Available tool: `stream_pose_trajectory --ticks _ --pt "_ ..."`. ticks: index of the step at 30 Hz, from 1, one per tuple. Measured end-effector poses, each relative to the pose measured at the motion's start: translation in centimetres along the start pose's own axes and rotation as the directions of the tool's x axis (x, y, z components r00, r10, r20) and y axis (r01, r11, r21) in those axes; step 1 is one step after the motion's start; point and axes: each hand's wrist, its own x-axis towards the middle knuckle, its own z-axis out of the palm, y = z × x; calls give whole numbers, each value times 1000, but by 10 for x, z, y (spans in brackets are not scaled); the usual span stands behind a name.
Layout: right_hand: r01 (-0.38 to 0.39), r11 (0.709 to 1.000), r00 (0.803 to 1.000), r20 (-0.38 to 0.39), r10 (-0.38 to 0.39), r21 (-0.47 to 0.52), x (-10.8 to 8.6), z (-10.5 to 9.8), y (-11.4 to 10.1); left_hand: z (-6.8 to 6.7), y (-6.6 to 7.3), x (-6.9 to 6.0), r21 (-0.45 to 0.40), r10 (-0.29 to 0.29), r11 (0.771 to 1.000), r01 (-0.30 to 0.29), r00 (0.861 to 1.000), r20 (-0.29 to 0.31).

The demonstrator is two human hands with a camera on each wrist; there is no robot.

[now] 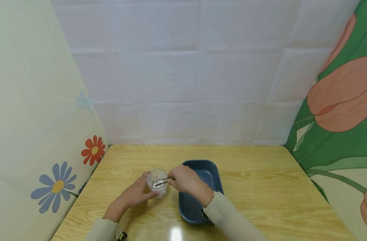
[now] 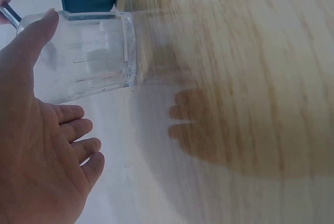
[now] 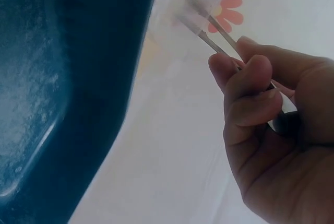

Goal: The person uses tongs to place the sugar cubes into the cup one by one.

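Note:
A clear glass [image 1: 157, 174] stands upright on the table with small white pieces [image 1: 159, 183] inside it. My left hand [image 1: 135, 193] steadies it, thumb on the near side and fingers round the far side. In the left wrist view the thumb lies on the wall of the glass [image 2: 86, 57], fingers bent loosely below. My right hand [image 1: 186, 180] pinches metal tweezers [image 3: 222, 33], whose tips reach into the mouth of the glass among the white pieces. Whether the tips grip a piece is hard to tell.
A dark blue tray [image 1: 192, 216] sits just right of the glass, partly under my right hand and forearm. The wooden table [image 1: 262, 187] meets a white cloth backdrop [image 1: 201, 83] behind, with flowered cloths on both sides.

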Motion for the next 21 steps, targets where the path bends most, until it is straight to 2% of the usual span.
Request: stream_pose_trajectory --ticks 7,13,21 --pt "-17 1000 999 -37 17 7 -7 -10 1 1 -1 1 16 3 1000 -3 1000 -6" --pt "0 1000 998 -64 2 25 -13 -18 5 1 -1 1 14 4 1000 -4 1000 -14" --pt "-19 998 993 -115 27 68 -28 -33 21 1 0 1 22 0 1000 0 1000 -20"
